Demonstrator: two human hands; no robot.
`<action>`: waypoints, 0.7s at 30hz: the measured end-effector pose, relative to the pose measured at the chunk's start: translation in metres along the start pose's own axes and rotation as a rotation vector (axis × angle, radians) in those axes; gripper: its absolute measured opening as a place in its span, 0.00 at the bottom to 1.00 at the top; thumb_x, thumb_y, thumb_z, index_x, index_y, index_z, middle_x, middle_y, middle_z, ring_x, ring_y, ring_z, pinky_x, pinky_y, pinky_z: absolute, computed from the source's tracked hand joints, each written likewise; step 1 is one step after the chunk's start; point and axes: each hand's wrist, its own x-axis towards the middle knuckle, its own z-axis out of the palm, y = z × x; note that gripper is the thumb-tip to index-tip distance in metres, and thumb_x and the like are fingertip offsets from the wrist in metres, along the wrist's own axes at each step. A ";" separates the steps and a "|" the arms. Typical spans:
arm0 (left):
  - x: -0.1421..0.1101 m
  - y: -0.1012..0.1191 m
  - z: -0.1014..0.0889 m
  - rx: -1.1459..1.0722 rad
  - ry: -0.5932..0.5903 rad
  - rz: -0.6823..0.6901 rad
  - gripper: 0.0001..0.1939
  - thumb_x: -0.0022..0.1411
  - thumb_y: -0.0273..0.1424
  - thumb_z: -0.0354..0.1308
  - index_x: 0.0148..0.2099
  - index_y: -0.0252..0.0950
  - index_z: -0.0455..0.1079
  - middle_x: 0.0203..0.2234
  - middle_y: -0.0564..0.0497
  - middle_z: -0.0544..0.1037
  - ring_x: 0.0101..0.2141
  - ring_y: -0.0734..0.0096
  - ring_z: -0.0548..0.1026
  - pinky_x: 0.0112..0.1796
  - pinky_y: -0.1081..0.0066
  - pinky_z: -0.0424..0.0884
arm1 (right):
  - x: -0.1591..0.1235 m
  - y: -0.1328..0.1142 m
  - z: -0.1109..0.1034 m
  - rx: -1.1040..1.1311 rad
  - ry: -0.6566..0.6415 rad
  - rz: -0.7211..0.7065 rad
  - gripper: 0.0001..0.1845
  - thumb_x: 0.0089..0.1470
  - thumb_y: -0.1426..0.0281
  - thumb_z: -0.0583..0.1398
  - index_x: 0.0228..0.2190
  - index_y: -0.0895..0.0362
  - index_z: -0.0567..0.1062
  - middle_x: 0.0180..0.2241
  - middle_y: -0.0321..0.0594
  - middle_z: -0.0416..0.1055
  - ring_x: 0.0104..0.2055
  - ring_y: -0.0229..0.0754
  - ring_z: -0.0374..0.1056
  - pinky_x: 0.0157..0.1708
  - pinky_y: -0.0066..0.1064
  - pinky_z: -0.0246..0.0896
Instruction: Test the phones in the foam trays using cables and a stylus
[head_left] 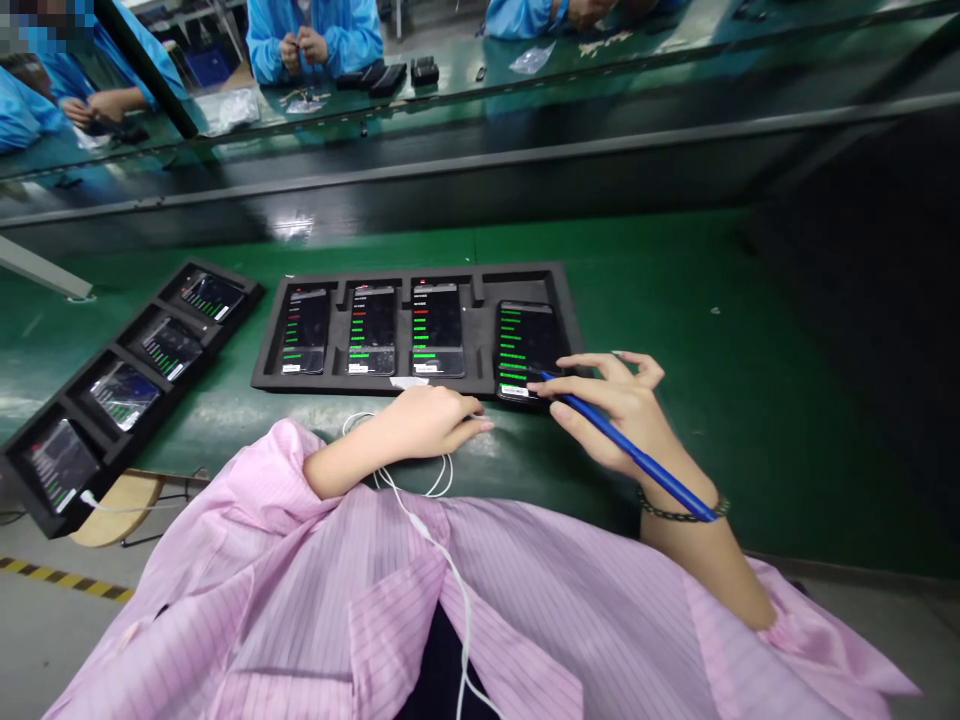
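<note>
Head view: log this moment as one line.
right hand: holds blue pen, tip over rightmost phone | rightmost phone: across black tray front edge | left hand: beside white cable | three other phones: in tray compartments

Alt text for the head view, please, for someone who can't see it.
Right hand holding a blue pen, its tip at a lit smartphone that overlaps the front edge of a black four-compartment tray. Three more smartphones lie in its compartments; the left hand, holding nothing visible, is just in front. At left, a second tray holds four smartphones.
</note>
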 end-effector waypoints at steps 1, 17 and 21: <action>0.000 -0.001 0.000 -0.006 0.000 0.001 0.19 0.76 0.41 0.49 0.50 0.35 0.76 0.41 0.43 0.84 0.42 0.58 0.83 0.40 0.66 0.75 | 0.001 0.001 0.000 0.003 0.001 -0.007 0.21 0.61 0.55 0.53 0.33 0.49 0.82 0.40 0.44 0.77 0.52 0.55 0.69 0.60 0.54 0.45; -0.021 -0.017 -0.010 -0.143 0.207 -0.046 0.16 0.74 0.38 0.52 0.50 0.37 0.78 0.36 0.49 0.85 0.37 0.64 0.82 0.37 0.70 0.72 | 0.012 0.035 0.014 -0.153 0.242 0.033 0.18 0.67 0.54 0.51 0.46 0.50 0.73 0.50 0.45 0.76 0.52 0.57 0.68 0.55 0.55 0.46; -0.050 -0.044 -0.017 -0.196 0.502 -0.159 0.17 0.73 0.40 0.52 0.49 0.37 0.79 0.36 0.48 0.84 0.34 0.68 0.79 0.37 0.70 0.71 | 0.005 0.030 0.012 -0.144 0.194 -0.136 0.27 0.62 0.43 0.58 0.48 0.50 0.71 0.54 0.47 0.74 0.55 0.61 0.67 0.54 0.54 0.49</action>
